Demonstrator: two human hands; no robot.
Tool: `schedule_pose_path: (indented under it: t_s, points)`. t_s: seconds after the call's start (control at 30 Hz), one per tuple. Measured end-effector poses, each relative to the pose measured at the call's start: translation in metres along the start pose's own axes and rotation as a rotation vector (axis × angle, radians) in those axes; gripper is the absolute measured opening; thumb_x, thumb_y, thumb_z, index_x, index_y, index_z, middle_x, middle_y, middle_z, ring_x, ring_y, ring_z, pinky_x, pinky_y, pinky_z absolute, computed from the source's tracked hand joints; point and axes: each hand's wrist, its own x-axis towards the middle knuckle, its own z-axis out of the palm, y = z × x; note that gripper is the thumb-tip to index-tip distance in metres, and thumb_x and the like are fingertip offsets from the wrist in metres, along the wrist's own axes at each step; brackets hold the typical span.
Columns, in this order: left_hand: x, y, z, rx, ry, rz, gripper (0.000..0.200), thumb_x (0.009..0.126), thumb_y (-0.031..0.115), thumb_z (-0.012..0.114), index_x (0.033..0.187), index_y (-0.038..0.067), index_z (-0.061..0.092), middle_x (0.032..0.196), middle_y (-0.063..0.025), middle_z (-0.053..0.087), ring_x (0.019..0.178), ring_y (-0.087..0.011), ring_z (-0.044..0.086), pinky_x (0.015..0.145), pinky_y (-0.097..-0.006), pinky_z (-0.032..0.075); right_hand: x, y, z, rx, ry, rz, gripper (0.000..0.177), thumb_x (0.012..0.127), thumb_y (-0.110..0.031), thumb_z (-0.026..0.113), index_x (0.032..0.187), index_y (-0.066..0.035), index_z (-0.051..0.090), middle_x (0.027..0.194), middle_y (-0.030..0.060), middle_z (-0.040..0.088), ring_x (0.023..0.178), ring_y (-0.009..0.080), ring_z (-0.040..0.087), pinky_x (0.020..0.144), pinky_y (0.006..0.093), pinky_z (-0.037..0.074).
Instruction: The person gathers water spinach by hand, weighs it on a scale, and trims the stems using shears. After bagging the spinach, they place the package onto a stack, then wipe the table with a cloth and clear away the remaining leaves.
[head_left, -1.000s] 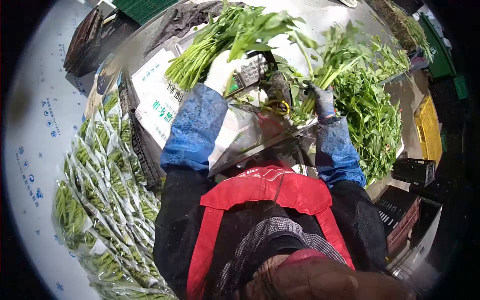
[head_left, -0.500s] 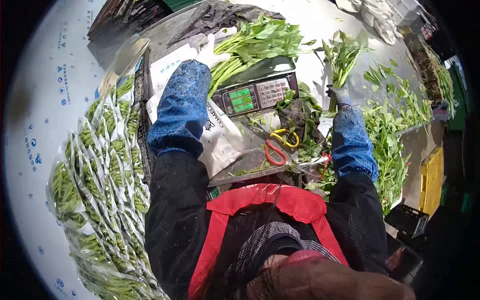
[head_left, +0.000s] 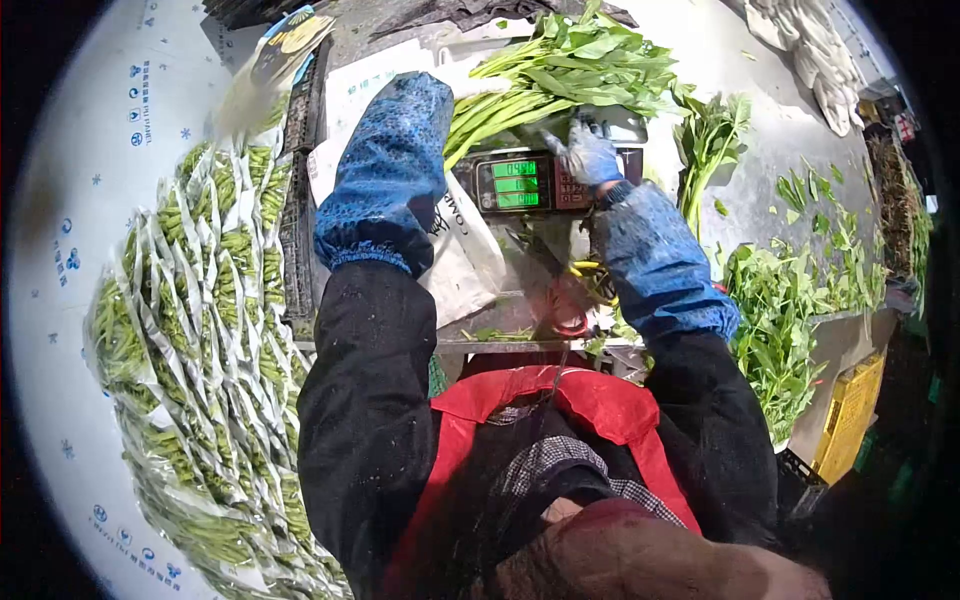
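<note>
A large bunch of leafy greens [head_left: 590,65] lies over the digital scale [head_left: 515,185], leaves to the right, pale stems toward my left hand. In a white glove, my left hand [head_left: 475,80] is closed over the stems, partly hidden by its blue sleeve cover. My right hand [head_left: 590,155], gloved, is at the scale's keypad just below the leaves, fingers apart and holding nothing. A smaller bunch of greens [head_left: 710,150] lies on the metal table to its right. Red-handled scissors [head_left: 568,310] rest near the front edge.
Bagged greens [head_left: 215,350] are piled along the left. A printed white bag [head_left: 460,250] lies before the scale. Loose greens [head_left: 775,330] heap at the right edge, above a yellow crate [head_left: 850,420]. A pale cloth [head_left: 810,60] sits at the back right.
My right hand has let go of the smaller bunch, leaving it on the table, and moved left to the scale. The view has shifted slightly. My left hand stays at the large bunch.
</note>
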Motion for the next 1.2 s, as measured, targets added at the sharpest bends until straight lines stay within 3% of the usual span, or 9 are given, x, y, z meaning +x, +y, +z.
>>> schedule_pose_path:
  t_s: [0.07,0.17,0.3,0.43,0.7,0.83,0.97,1.13,1.2]
  points:
    - [0.007,-0.005,0.013,-0.284,-0.114,0.320,0.095,0.060,0.079,0.040,0.133,0.021,0.028,0.133,-0.0201,0.029,0.129,-0.0313,0.017,0.102,-0.0483,-0.010,0.027,-0.028,0.019,0.064,0.088,0.059,0.079,0.080,-0.059,0.036,0.127,0.006,0.028,0.126,0.0272,0.034,0.121,0.0411,0.026,0.103,0.0430,0.015]
    - [-0.066,0.037,-0.050,-0.124,-0.185,0.077,0.087,0.067,0.074,0.037,0.131,0.016,0.032,0.134,-0.0180,0.028,0.129,-0.0309,0.017,0.101,-0.0478,-0.015,0.048,-0.060,0.028,0.413,0.292,0.136,0.079,0.079,-0.057,0.043,0.129,0.002,0.026,0.131,0.0249,0.029,0.123,0.0385,0.023,0.103,0.0411,0.016]
    - [-0.074,0.021,0.004,-0.429,0.374,0.028,0.072,0.075,0.062,0.043,0.128,0.013,0.038,0.135,-0.0177,0.028,0.127,-0.0295,0.022,0.105,-0.0363,0.007,0.054,-0.077,0.043,0.891,0.356,0.220,0.083,0.073,-0.029,0.066,0.132,0.000,0.015,0.129,0.0195,0.033,0.118,0.0274,0.032,0.099,0.0334,0.024]
    - [-0.107,-0.011,0.056,-1.470,0.256,0.153,0.043,0.086,0.034,0.047,0.111,-0.001,0.050,0.101,-0.0096,0.055,0.095,-0.0185,0.047,0.086,-0.0295,0.035,0.029,-0.119,0.020,1.337,0.253,0.052,0.101,0.067,-0.029,0.073,0.134,0.003,0.004,0.136,0.0241,0.018,0.126,0.0301,0.019,0.104,0.0328,0.018]
    - [-0.250,-0.085,0.112,-1.366,0.272,-0.434,0.051,0.088,0.039,0.040,0.118,-0.003,0.043,0.114,-0.0111,0.051,0.103,-0.0187,0.047,0.090,-0.0279,0.033,-0.051,-0.242,0.041,1.081,-0.036,-0.239,0.091,0.073,-0.031,0.066,0.135,0.000,0.007,0.138,0.0202,0.015,0.129,0.0279,0.015,0.104,0.0344,0.014]
    - [-0.254,-0.135,0.235,-1.285,0.282,-0.290,0.063,0.084,0.044,0.046,0.124,-0.004,0.036,0.120,-0.0157,0.046,0.111,-0.0248,0.043,0.094,-0.0306,0.032,-0.076,-0.227,0.073,0.463,0.071,-0.332,0.074,0.078,-0.050,0.050,0.135,-0.012,0.022,0.139,0.0173,0.016,0.128,0.0344,0.014,0.104,0.0451,0.008]
    - [-0.265,-0.142,0.237,-1.225,0.183,-0.490,0.085,0.077,0.059,0.045,0.124,-0.010,0.031,0.121,-0.0268,0.042,0.114,-0.0327,0.041,0.097,-0.0326,0.027,-0.078,-0.145,0.056,0.242,0.429,-0.152,0.047,0.079,-0.030,0.055,0.121,-0.010,0.044,0.126,0.0147,0.039,0.115,0.0322,0.037,0.099,0.0419,0.025]
    - [-0.295,-0.147,0.193,-0.860,0.487,-0.469,0.062,0.083,0.041,0.046,0.126,-0.002,0.033,0.127,-0.0212,0.036,0.118,-0.0325,0.033,0.102,-0.0379,0.019,-0.097,-0.065,0.030,0.049,-0.367,0.113,0.029,0.082,-0.033,0.048,0.100,-0.013,0.059,0.102,0.0102,0.058,0.092,0.0256,0.055,0.099,0.0463,0.024]
    - [-0.309,-0.164,0.180,-0.801,0.518,-0.312,0.058,0.083,0.037,0.046,0.124,-0.002,0.035,0.123,-0.0229,0.039,0.117,-0.0322,0.033,0.101,-0.0390,0.019,-0.116,-0.093,0.004,-0.130,0.060,-0.173,0.025,0.081,-0.032,0.051,0.096,-0.014,0.061,0.087,0.0096,0.062,0.075,0.0244,0.059,0.094,0.0446,0.029]
